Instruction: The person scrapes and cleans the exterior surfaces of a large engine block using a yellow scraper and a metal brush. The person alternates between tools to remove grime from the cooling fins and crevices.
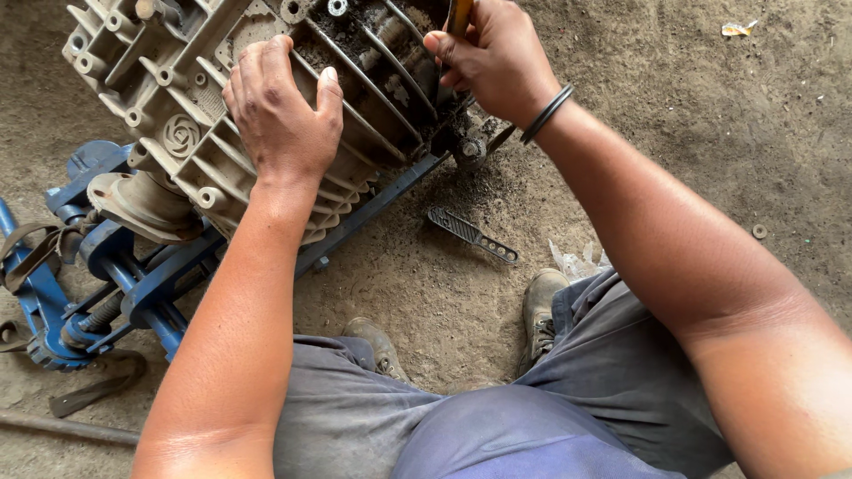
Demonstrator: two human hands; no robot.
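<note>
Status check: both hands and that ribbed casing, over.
Left hand flat on ribbed metal casing. Right hand gripping orange-handled tool. Nothing blocking.

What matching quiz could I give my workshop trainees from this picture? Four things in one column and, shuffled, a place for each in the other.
Things:
1. left hand
2. right hand
3. black perforated metal strip
4. blue frame

Places:
A. lying on the dirt floor in front of the shoes
B. under the ribbed grey casing
C. flat on the casing's ribs
D. gripping a tool handle at the top edge

Pairs: 1-C, 2-D, 3-A, 4-B
</note>
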